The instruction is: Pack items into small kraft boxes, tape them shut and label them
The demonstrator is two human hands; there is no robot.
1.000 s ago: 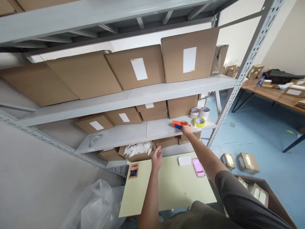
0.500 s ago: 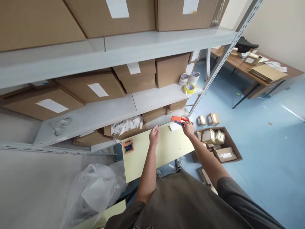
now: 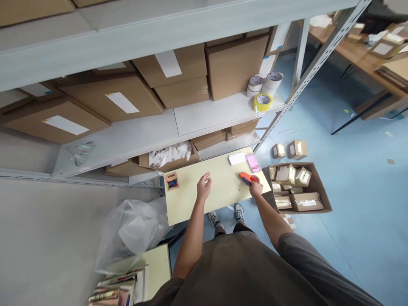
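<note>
My right hand [image 3: 256,189] grips an orange and blue tape dispenser [image 3: 246,177] just above the right end of a pale yellow table [image 3: 223,187]. My left hand [image 3: 203,187] hovers over the middle of that table with its fingers loosely curled and nothing in them. A white card [image 3: 236,158] and a pink item [image 3: 253,162] lie at the table's far right corner. A small orange packet [image 3: 171,180] lies near its left end.
A grey metal rack [image 3: 178,123] holds cardboard boxes [image 3: 234,66] and tape rolls [image 3: 263,101] behind the table. An open carton [image 3: 320,187] of small parcels sits on the blue floor at right, with two loose parcels [image 3: 297,149] beyond it. A clear plastic bag [image 3: 129,231] stands at left.
My right hand has carried the tape dispenser from the rack shelf down to the table's right end. The view has tilted downward. My left hand stays over the table.
</note>
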